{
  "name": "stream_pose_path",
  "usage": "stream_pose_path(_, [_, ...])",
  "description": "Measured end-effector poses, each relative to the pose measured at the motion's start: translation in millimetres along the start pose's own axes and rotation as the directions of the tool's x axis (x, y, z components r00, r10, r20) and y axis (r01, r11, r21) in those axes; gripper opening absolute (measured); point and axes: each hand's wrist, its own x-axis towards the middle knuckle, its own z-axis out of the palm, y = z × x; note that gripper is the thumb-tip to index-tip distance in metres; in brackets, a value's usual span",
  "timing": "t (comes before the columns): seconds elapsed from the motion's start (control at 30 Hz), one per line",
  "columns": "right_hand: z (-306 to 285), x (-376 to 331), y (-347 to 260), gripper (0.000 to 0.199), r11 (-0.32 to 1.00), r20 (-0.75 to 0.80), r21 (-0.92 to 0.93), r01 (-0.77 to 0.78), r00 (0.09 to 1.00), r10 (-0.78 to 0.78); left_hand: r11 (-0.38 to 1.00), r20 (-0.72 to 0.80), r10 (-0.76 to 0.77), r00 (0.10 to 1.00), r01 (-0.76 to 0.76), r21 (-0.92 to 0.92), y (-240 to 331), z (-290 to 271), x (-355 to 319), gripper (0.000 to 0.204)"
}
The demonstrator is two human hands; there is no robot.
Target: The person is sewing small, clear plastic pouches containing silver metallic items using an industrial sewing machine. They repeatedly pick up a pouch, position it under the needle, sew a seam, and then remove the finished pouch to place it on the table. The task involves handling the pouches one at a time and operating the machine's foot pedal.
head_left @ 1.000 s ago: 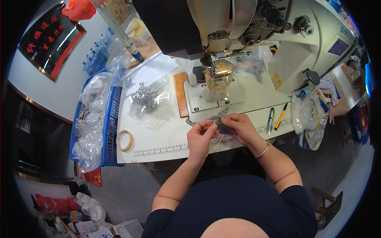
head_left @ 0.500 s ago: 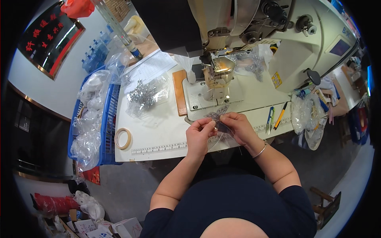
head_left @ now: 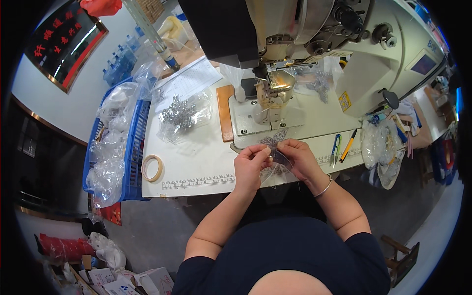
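Observation:
Between my two hands is a small dark grey, sparkly butterfly-shaped appliqué (head_left: pixel 273 141) with sheer fabric and fine threads hanging below it. My left hand (head_left: pixel 251 162) pinches its left side between thumb and fingertips. On the other side, my right hand (head_left: pixel 298 156) pinches it too, fingers curled. Both hands are over the front edge of the table, just in front of the needle area of a large white sewing machine (head_left: pixel 373 78). The metal needle plate (head_left: pixel 250 125) lies beyond the piece, apart from it.
Left of the machine are a wooden strip (head_left: pixel 224 113), a plastic bag of silvery pieces (head_left: pixel 182 115) and a tape roll (head_left: pixel 152 168). A blue basket (head_left: pixel 137 147) of plastic bags stands at the table's left. Thread snips (head_left: pixel 335 147) and an orange pen (head_left: pixel 348 146) lie at right.
The view has shifted slightly. My hands keep their pinch on the appliqué, and more of its patterned upper part shows above my fingers.

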Motion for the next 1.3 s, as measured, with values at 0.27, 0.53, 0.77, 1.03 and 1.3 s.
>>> stream_pose_path(0.27, [0.9,-2.5,-1.3,0.012,1.000,-0.013,-0.027,-0.012,1.000,0.012,1.000,-0.016,-0.015,1.000,0.015,-0.014,-0.8,1.2,-0.5,0.015])
stream_pose_path(0.53, [-5.2,-4.9,-0.4,0.008,0.998,0.076,-0.031,0.053,0.996,-0.051,1.000,-0.018,-0.014,1.000,0.015,0.005,-1.4,4.6,-2.1,0.012])
stream_pose_path(0.77, [4.3,-11.6,-16.4,0.008,0.987,0.093,-0.120,0.103,0.991,-0.092,1.000,0.037,0.004,0.999,-0.004,0.005,2.0,8.4,-0.7,0.014])
stream_pose_path(1.03, [-9.5,-2.7,-7.1,0.014,0.996,0.058,-0.080,0.048,0.997,-0.043,1.000,0.055,-0.027,0.998,0.028,-0.003,4.7,11.8,-4.9,0.015])
stream_pose_path(1.3, [-10.6,-3.3,-3.5,0.015,0.997,0.065,-0.040,0.065,0.996,-0.062,0.999,0.047,0.001,0.999,-0.003,0.054,2.5,15.1,-5.2,0.014])
